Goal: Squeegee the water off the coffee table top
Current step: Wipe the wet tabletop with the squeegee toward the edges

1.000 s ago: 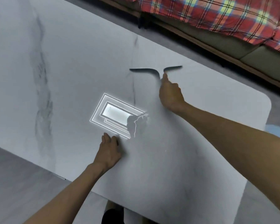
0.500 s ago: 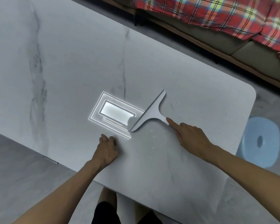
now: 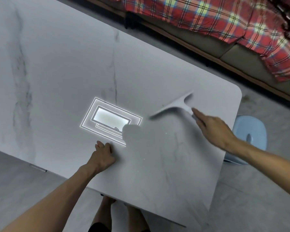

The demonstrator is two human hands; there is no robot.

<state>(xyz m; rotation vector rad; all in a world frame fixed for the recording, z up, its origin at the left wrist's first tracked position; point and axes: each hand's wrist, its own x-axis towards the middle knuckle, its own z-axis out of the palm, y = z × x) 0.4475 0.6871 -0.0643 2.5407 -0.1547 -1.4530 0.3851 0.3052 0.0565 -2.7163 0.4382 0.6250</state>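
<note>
- The left hand [image 3: 102, 158] is kept resting on the near part of the pale marble-look coffee table surface [image 3: 57, 64], fingers loosely bent, nothing held; its place is unchanged.
- The right hand [image 3: 213, 129] is clamped round the handle of the grey T-shaped squeegee [image 3: 172, 108], forefinger laid along it.
- The squeegee, drawn close to the left hand half a second ago, is now seen blurred farther right, near the rounded corner.
- One pull is judged finished and a fresh strip begun.

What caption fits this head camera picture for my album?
The right hand holds a squeegee over the coffee table; the left hand rests on its top.
</note>
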